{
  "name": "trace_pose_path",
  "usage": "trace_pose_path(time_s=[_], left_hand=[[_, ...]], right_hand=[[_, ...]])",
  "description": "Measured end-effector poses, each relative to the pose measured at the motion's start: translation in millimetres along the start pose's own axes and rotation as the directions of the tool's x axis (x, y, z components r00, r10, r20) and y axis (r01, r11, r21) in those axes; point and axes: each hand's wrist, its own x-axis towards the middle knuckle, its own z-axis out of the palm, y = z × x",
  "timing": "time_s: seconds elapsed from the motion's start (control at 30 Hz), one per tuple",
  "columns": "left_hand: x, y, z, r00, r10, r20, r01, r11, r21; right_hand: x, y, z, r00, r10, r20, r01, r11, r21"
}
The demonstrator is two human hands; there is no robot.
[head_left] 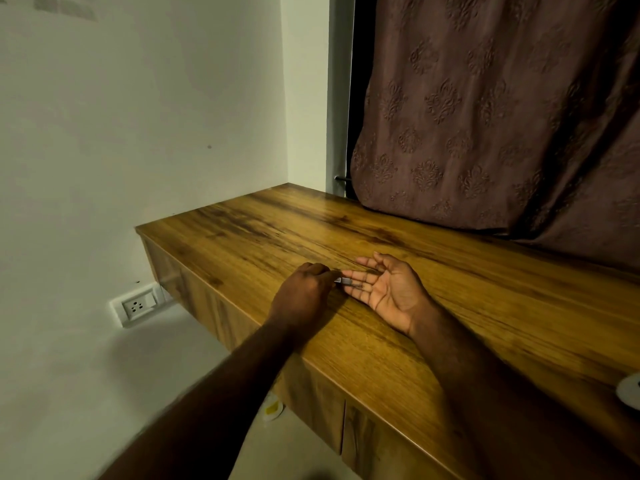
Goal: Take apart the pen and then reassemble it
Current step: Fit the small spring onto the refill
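- Left hand [304, 293]: knuckles up, near the front edge of the desk [502, 299], fingers curled and pinching the pen [344, 280] at its left end.
- Right hand [389, 289]: palm up, back resting on the desk surface, fingers straight and slightly spread, pointing left; thumb on the far side. Nothing gripped.
- Pen: only a short silvery stretch visible, just right of the left fingertips, with a thin darker end lying over the right hand's fingers. Too small to tell whether whole or in parts.
- Hands close together, joined by the pen, roughly mid-desk and toward the near-left edge.
- Both forearms bare, reaching in from the near side; right forearm laid across the desk top, left forearm out over the floor.
- Desk: wood-grain top, matching drawer fronts [311, 393] below the near edge, set into the far corner.
- Brown patterned curtain [485, 116] hanging on the far right, lower edge touching the desk top.
- Plain pale wall [138, 133] on the left, with a white socket [138, 305] low down.
- White round object [630, 389] on the desk, cut by the right frame edge; unidentifiable.
- Small yellow-and-white item [272, 407] on the floor below the desk edge; unidentifiable.
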Motion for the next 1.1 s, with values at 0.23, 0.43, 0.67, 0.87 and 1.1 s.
trace_pose_path(time_s=[0.23, 0.43, 0.67, 0.87, 1.1], left_hand=[[-1, 0, -1, 0.999, -0.033, -0.023, 0.032, 0.999, -0.038], [-1, 2, -4, 0.997, -0.045, -0.060, 0.039, 0.994, -0.106], [-3, -2, -1, 0.990, -0.078, -0.120, 0.060, 0.988, -0.145], [-6, -9, -3, 0.976, -0.158, -0.152, 0.122, 0.967, -0.225], [-3, -12, -2, 0.919, -0.348, -0.183, 0.272, 0.899, -0.344]], right_hand=[[-3, 2, 3, 1.000, 0.006, -0.025, -0.005, 0.999, 0.035], [-1, 3, 0, 0.999, -0.005, -0.050, 0.008, 0.999, 0.051], [4, 10, -5, 0.978, -0.174, -0.117, 0.141, 0.958, -0.251], [-1, 21, 5, 0.915, -0.399, -0.057, 0.255, 0.683, -0.685], [-1, 46, 27, 0.879, -0.369, 0.302, 0.284, -0.104, -0.953]])
